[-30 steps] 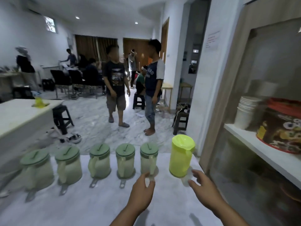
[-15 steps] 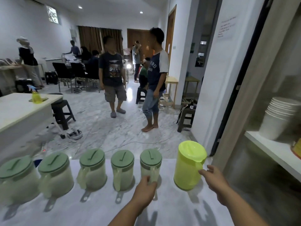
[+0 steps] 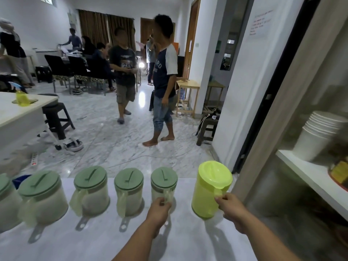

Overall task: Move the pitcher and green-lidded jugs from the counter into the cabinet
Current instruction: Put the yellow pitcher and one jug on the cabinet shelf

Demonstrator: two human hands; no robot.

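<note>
A lime-green pitcher (image 3: 207,189) stands at the right end of the white counter (image 3: 180,242). My right hand (image 3: 230,206) is closed around its handle. Left of it, several clear jugs with green lids stand in a row along the counter's far edge. My left hand (image 3: 159,209) grips the handle of the rightmost jug (image 3: 163,182). Two more jugs (image 3: 129,189) (image 3: 91,187) stand further left, handles toward me. The cabinet (image 3: 308,176) is open on the right, with a white shelf.
A stack of white bowls (image 3: 318,134) and a printed tin (image 3: 339,172) sit on the cabinet shelf. Two people (image 3: 163,76) stand on the marble floor beyond the counter. A white table (image 3: 22,112) and black stool (image 3: 54,117) are at left.
Both hands have moved forward and closed on the handles: the left on the rightmost jug, the right on the pitcher. The view has shifted closer.
</note>
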